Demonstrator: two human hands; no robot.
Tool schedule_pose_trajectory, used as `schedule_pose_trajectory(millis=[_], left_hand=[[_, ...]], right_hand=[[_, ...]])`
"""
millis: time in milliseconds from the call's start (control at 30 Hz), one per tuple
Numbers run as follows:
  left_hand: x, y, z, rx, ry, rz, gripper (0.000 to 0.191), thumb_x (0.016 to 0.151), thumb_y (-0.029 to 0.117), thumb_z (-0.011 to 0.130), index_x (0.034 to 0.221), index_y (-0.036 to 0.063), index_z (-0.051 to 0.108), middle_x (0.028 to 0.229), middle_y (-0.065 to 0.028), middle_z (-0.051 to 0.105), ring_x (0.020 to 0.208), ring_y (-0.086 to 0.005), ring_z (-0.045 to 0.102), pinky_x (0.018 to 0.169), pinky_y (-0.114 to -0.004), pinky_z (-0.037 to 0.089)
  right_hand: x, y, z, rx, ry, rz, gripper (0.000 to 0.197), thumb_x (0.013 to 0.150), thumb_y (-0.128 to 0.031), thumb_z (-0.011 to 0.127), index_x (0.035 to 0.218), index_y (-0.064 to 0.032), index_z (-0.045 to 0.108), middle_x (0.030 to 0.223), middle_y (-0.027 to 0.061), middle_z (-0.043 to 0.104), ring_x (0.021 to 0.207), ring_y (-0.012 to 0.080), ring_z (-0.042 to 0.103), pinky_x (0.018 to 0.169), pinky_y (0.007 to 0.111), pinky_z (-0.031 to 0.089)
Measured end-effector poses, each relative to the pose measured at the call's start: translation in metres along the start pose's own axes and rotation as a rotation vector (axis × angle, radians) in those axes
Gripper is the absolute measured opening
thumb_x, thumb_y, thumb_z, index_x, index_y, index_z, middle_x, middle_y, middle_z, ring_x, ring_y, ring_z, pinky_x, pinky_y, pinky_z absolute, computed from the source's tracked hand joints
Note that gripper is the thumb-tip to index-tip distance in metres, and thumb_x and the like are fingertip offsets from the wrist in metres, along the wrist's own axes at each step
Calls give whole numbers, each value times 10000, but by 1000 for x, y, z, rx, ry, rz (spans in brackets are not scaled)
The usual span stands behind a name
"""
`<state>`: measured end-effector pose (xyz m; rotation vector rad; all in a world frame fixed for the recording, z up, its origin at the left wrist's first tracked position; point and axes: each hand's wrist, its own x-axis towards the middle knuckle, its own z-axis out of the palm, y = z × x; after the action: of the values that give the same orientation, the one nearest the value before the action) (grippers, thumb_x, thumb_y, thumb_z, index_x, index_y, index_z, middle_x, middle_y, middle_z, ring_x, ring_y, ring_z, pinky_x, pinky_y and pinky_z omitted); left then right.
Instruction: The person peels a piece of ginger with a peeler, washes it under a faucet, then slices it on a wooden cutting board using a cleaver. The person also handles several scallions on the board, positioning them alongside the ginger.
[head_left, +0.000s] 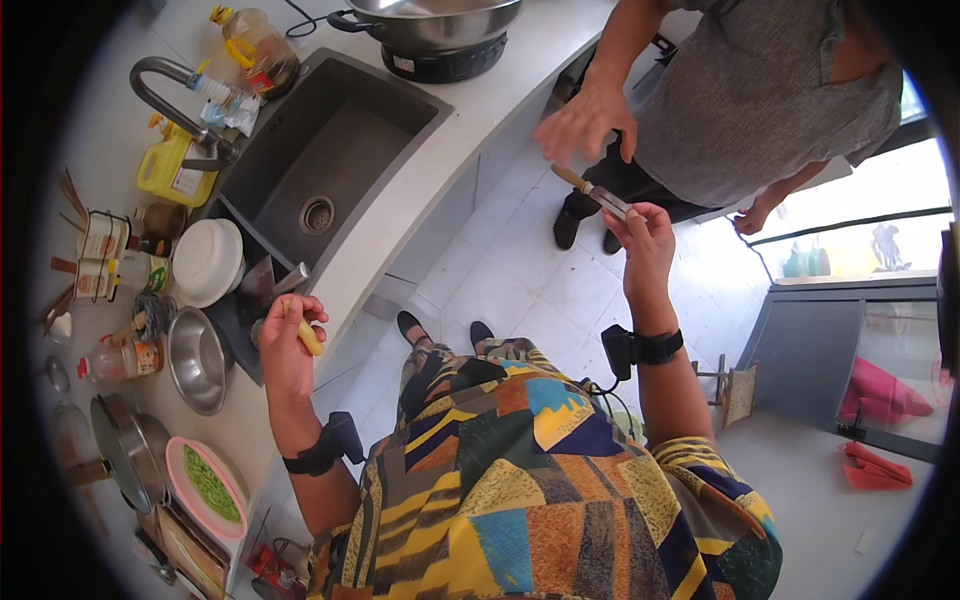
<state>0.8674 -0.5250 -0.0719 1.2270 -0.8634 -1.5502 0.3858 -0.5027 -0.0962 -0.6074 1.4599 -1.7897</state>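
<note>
My left hand holds a small pale yellow piece, perhaps ginger or a peeled vegetable, beside the counter's edge. Out over the floor, my right hand grips the metal end of a wooden-handled tool, which looks like a peeler or small knife. Its handle points away from me, close below another person's hand, whose fingers are spread and slightly blurred. Whether that hand touches the handle, I cannot tell.
A dark double sink with a curved faucet is set in the counter. Nearby are a white bowl, a steel bowl and a pink basin of chopped greens. A person in grey stands ahead at the right.
</note>
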Motion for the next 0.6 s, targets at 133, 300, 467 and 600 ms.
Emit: schedule_pose_trajectory(millis=[133,300,467,600], left_hand=[[-28,-5,-4,11,15,23,178,1085,238,583,996,85,596,989,-50,628,907,-144,597,717,-262,461],[-51,-3,-26,20,18,95,179,1085,238,580,1006,81,609,990,-52,638,899,-141,606,716,-259,468],[-92,-5,-59,64,70,87,201,1071,254,591,1018,63,628,944,-48,657,869,-128,624,720,-260,486],[-144,0,-112,215,-8,20,314,1094,305,564,939,35,609,748,-7,551,670,-106,523,636,-239,429]], right_hand=[[-6,4,-12,9,21,-18,122,1064,-50,547,1158,21,517,1154,175,647,1056,289,739,973,323,601],[-4,24,-22,103,13,-58,128,1059,-34,545,1165,31,513,1178,196,641,1123,328,709,994,377,602],[-31,30,-1,52,-57,-35,181,1054,-65,572,1212,19,544,1154,168,666,1083,302,716,953,394,613],[-101,50,65,-237,-382,172,141,1074,-121,550,1157,-21,605,1080,118,701,995,225,722,873,343,603]])
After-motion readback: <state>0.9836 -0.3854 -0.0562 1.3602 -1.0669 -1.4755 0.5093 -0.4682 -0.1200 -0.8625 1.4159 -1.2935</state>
